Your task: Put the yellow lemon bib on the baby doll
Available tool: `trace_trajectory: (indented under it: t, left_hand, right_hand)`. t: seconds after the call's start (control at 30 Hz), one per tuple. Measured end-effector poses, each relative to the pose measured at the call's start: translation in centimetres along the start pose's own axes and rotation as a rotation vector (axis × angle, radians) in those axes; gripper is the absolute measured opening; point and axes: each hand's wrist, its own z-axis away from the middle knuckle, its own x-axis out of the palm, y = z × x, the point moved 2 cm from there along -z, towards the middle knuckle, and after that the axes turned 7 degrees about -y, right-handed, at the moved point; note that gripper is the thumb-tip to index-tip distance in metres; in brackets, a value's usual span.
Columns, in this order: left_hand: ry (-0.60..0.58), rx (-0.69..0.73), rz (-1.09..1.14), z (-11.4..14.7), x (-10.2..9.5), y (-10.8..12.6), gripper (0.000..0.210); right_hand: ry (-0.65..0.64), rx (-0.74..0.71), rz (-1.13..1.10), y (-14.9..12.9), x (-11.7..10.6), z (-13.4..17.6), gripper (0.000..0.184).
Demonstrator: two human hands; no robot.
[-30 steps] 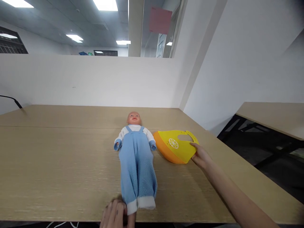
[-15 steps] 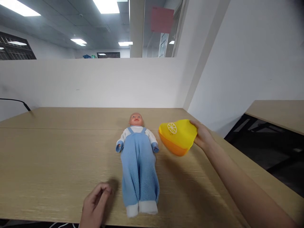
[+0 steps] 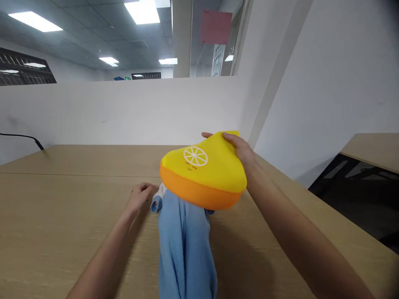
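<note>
One yellow-and-orange bib (image 3: 204, 176), centre of frame, held aloft over a blue-clothed doll (image 3: 187, 249), whose head and upper chest are hidden behind it. Right hand (image 3: 241, 149): fingers gripping the bib's upper right. Left hand (image 3: 141, 196), left of centre: fingers bent beside the doll's blue-cuffed sleeve (image 3: 156, 203), seemingly empty; from where I stand, whether their tips meet cannot be told. Stage: the bib is off the surface (image 3: 68, 228), not yet lying flat, no fastening visible. Margins: the surface spreads broadly at lower left, a pale wall (image 3: 124, 112) bounds its far edge, and its right edge runs diagonally beyond the right forearm (image 3: 293, 220)
</note>
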Motion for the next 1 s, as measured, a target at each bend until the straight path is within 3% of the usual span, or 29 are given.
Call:
trace_trajectory:
  t: [0.2,0.33,0.5,0.67,0.87,1.0]
  left_hand:
    - [-0.266,-0.035,0.013,-5.4,2.2,-0.6,0.018]
    - [-0.357,-0.046,0.100,-7.0,2.0,-2.5,0.023]
    - [-0.435,-0.087,0.152,-7.8,1.2,-4.7,0.033]
    - [-0.478,-0.044,0.191,-7.9,0.5,-5.4,0.036]
    - [-0.488,-0.107,0.177,-7.3,-0.1,-5.1,0.046]
    - [-0.510,-0.092,0.142,-7.1,-0.3,-5.0,0.038]
  right_hand:
    - [-0.225,0.021,-0.025,4.2,1.0,-5.0,0.050]
    - [-0.253,0.091,-0.102,6.6,0.1,-6.9,0.050]
    - [-0.193,0.191,-0.232,9.0,-2.4,-8.5,0.053]
    - [-0.131,0.232,-0.170,11.3,-4.9,-9.8,0.050]
    - [-0.124,0.281,-0.200,12.1,-6.0,-9.9,0.049]
    - [-0.126,0.266,-0.176,12.2,-6.2,-9.8,0.047]
